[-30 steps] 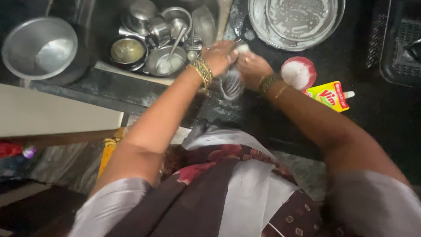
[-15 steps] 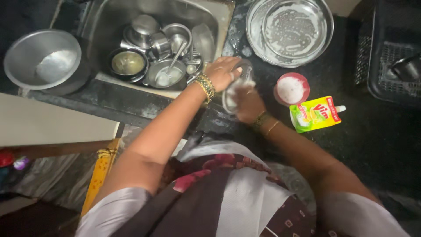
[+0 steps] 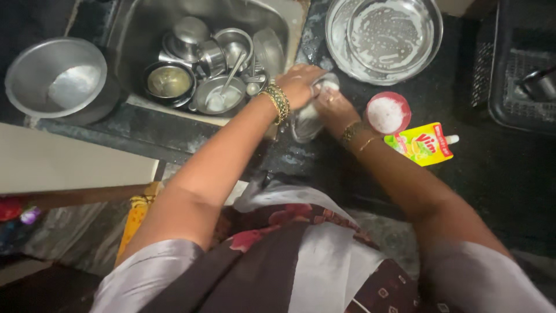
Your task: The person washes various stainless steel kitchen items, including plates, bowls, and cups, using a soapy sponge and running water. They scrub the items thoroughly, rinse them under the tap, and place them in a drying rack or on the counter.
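Dark stone counter (image 3: 498, 174) runs across the upper frame, with a steel sink (image 3: 136, 35) at upper left packed with steel cups and bowls. At upper centre, the left hand (image 3: 298, 84) is closed over the top of a soapy steel tumbler (image 3: 307, 119). The right hand (image 3: 335, 107) grips the tumbler's side, fingers curled; the foam hides any scrubber. Just right of the hands sits a small round red tub of white soap (image 3: 387, 113), with a yellow-green detergent pouch (image 3: 423, 144) beside it. A sudsy wide steel bowl (image 3: 385, 35) sits above. A large steel bowl (image 3: 55, 75) rests at far left.
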